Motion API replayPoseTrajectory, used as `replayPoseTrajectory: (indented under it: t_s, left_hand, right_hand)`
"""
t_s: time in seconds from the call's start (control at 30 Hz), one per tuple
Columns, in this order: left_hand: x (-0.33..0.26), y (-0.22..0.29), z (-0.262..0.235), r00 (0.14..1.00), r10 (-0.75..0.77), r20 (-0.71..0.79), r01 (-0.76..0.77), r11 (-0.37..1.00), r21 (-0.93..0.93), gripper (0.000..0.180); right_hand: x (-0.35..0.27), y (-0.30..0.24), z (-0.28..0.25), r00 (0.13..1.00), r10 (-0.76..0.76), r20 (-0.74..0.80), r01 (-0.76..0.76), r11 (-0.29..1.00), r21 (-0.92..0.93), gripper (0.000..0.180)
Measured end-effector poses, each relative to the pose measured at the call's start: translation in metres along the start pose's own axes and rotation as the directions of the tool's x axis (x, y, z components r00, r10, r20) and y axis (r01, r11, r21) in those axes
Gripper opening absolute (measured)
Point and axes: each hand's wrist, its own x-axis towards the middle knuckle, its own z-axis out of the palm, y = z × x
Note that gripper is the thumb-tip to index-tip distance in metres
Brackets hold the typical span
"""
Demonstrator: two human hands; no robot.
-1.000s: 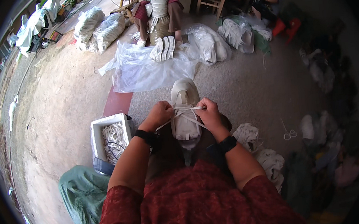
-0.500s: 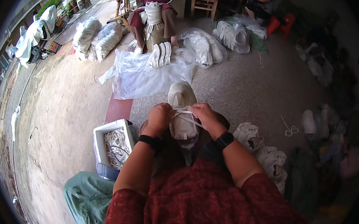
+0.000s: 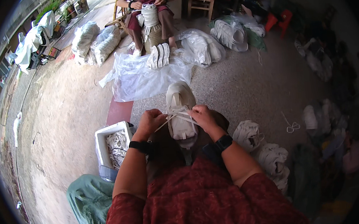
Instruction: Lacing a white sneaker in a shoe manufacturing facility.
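A cream-white shoe (image 3: 183, 130) lies before me at my lap, its toe pointing away and its tongue facing up. White shoelaces (image 3: 180, 113) cross over its throat. My left hand (image 3: 150, 121), at the shoe's left side, pinches one lace end that runs taut to the shoe. On the other side, my right hand (image 3: 203, 116) pinches the lace close to the eyelets, fingers closed. Both hands are palm-down with dark bands at the wrists. The lower part of the shoe and what supports it are hidden.
Left of me stands a white foam box (image 3: 100, 148) full of loose laces (image 3: 117, 148), beside a green sack (image 3: 90, 205). Bundled white shoes (image 3: 270, 159) lie to my right. Ahead are a plastic sheet (image 3: 134, 84) and a seated co-worker (image 3: 167, 15).
My left hand has moved outward to the left, drawing its lace away from the shoe. My right hand stays near the eyelets. The co-worker's hands have come together above their shoe stack.
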Motion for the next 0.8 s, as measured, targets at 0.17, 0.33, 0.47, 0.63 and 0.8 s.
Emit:
replayPoseTrajectory:
  t_s: [0.17, 0.33, 0.47, 0.63, 0.8]
  left_hand:
    - [0.000, 0.002, 0.005, 0.995, -0.088, -0.052, 0.080, 0.987, -0.138, 0.024]
    - [-0.004, 0.005, 0.006, 0.985, -0.175, -0.002, 0.148, 0.837, -0.527, 0.022]
    - [-0.004, -0.003, 0.020, 0.992, -0.124, -0.020, 0.049, 0.532, -0.845, 0.021]
    - [0.001, -0.036, 0.019, 0.999, -0.047, 0.005, 0.026, 0.450, -0.893, 0.021]
    - [-0.004, -0.001, 0.024, 0.996, -0.080, 0.044, 0.091, 0.785, -0.612, 0.014]
  right_hand:
    - [0.000, 0.001, -0.004, 0.995, 0.088, 0.048, -0.086, 0.996, -0.037, 0.031]
    - [-0.006, -0.026, -0.016, 0.991, 0.066, 0.118, -0.049, 0.989, -0.141, 0.022]
    - [-0.008, -0.019, -0.012, 0.994, -0.013, 0.105, 0.033, 0.980, -0.198, 0.024]
    - [-0.008, -0.030, -0.021, 0.927, 0.376, 0.015, -0.339, 0.815, 0.470, 0.002]
    - [-0.024, -0.039, -0.074, 0.893, 0.434, -0.120, -0.161, 0.556, 0.815, 0.018]
